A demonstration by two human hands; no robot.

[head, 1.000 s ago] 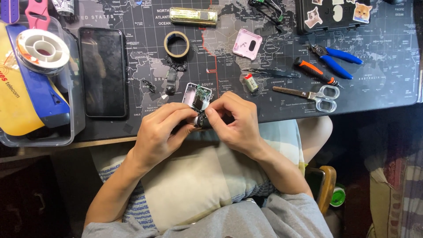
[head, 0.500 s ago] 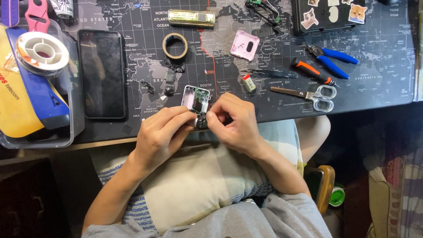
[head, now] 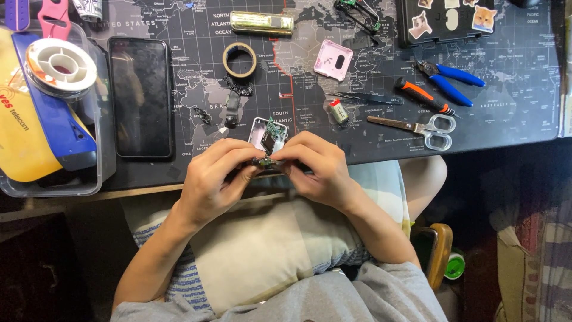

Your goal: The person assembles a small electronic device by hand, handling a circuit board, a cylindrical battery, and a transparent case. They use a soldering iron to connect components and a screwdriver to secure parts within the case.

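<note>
My left hand (head: pixel 211 179) and my right hand (head: pixel 316 170) meet at the desk's front edge, fingertips pinched together on a small dark electronic part (head: pixel 266 161). Just above the fingers lies an open pinkish-white case (head: pixel 266 133) with a green circuit board inside. Both hands hover over a pale cushion (head: pixel 262 250) on my lap. How the small part joins the case is hidden by my fingers.
On the dark map-printed mat (head: pixel 512 107): a black phone (head: pixel 141 95), tape roll (head: pixel 239 59), pink square cover (head: pixel 333 60), tweezers (head: pixel 363 97), scissors (head: pixel 417 126), blue pliers (head: pixel 450 76), orange-handled tool (head: pixel 424 96). A clear bin (head: pixel 53 185) with a solder spool (head: pixel 62 64) stands left.
Both hands have stayed pinched on the small part near the open case, with only slight finger shifts. The view has drifted a little.
</note>
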